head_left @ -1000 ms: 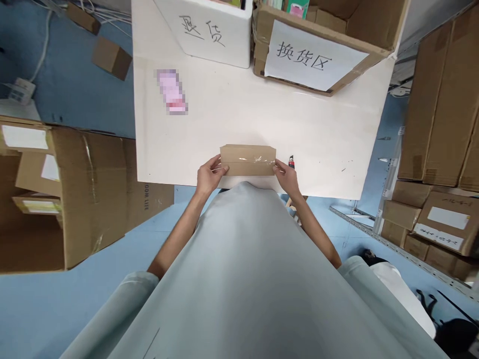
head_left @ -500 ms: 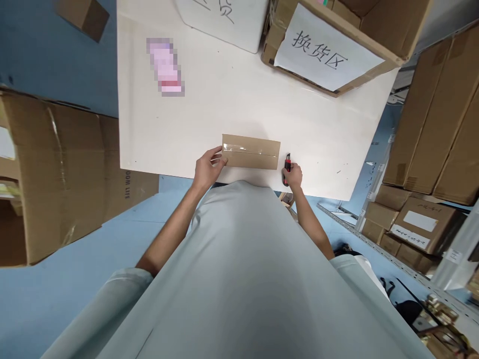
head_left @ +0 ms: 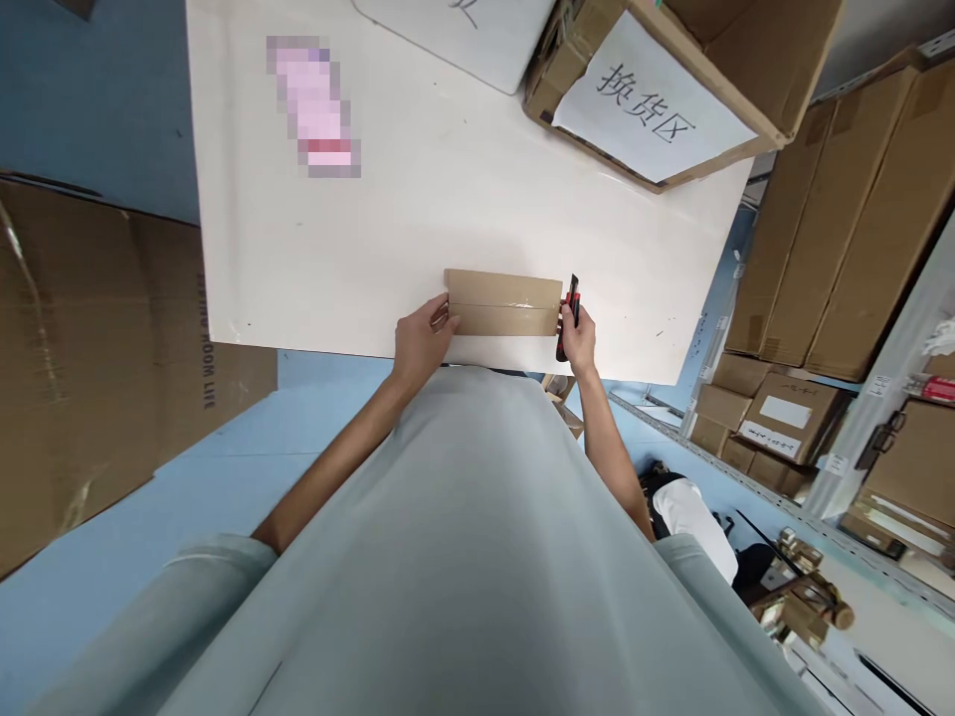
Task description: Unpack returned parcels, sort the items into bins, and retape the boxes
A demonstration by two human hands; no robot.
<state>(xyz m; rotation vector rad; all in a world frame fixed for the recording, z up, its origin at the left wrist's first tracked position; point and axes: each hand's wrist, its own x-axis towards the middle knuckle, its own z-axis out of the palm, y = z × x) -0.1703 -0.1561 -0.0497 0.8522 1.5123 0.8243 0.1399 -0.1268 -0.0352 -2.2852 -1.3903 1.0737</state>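
A small flat cardboard box (head_left: 503, 301), sealed along its middle with clear tape, lies near the front edge of the white table (head_left: 418, 229). My left hand (head_left: 422, 338) grips the box's left end, fingers curled on it. My right hand (head_left: 576, 336) is closed round a red and black utility knife (head_left: 571, 310), held upright at the box's right end, its tip by the box's top right corner.
A large cardboard box with a paper label (head_left: 649, 94) and a white box (head_left: 477, 30) stand at the table's far side. A blurred pink item (head_left: 313, 104) lies far left. Big cartons stand on the floor at left (head_left: 90, 338), stacked cartons at right (head_left: 843, 219).
My right hand left the box's right end, took the knife from the table beside it and lifted it upright against that end. The left hand stayed on the box.
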